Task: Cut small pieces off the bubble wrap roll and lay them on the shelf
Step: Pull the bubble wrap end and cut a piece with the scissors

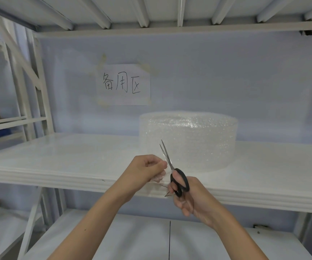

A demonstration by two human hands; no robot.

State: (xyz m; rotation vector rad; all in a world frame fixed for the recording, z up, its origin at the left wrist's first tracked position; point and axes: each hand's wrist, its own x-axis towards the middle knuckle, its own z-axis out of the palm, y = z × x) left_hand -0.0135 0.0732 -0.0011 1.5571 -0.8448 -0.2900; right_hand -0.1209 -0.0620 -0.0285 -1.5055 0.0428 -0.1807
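Observation:
A wide roll of clear bubble wrap [189, 139] stands on its end on the white shelf [67, 156], right of centre. My left hand [145, 169] pinches a loose strip of bubble wrap [159, 176] in front of the roll, at the shelf's front edge. My right hand [187, 196] grips black-handled scissors [175, 177]. Their blades point up and slightly left, nearly closed, right beside the strip held by my left hand.
A paper sign with handwritten characters [124, 84] is taped to the back wall. A lower white shelf [132, 241] lies beneath my arms. White shelf uprights [38, 87] stand at the left, with another rack behind them.

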